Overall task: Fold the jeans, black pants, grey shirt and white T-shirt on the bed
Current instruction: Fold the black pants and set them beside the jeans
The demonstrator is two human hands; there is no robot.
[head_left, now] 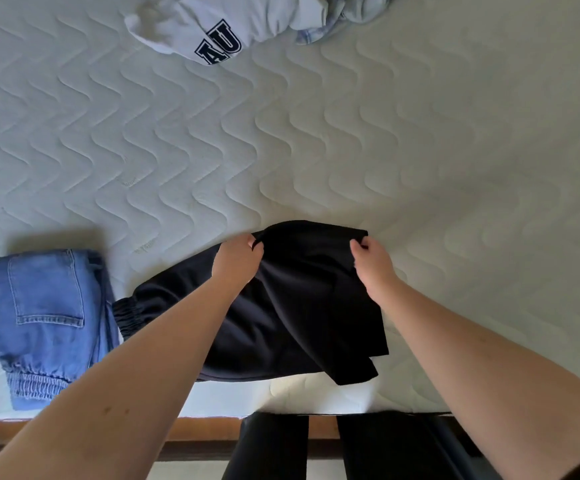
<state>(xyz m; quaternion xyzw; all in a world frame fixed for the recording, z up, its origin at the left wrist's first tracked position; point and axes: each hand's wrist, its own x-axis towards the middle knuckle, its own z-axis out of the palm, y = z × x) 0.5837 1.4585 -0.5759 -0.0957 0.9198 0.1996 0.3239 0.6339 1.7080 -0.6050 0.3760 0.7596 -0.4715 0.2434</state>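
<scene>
Black pants [281,313] lie near the mattress's [420,150] front edge, both hands pinching their far hem: left hand [236,261], right hand [373,263], probably to carry a fold over. Folded jeans [46,317] sit at the front-left corner; shirts wait heaped at the far edge.

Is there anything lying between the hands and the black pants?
No. The left hand and the right hand each already pinch the far edge of the black pants; nothing visible lies between them.
</scene>
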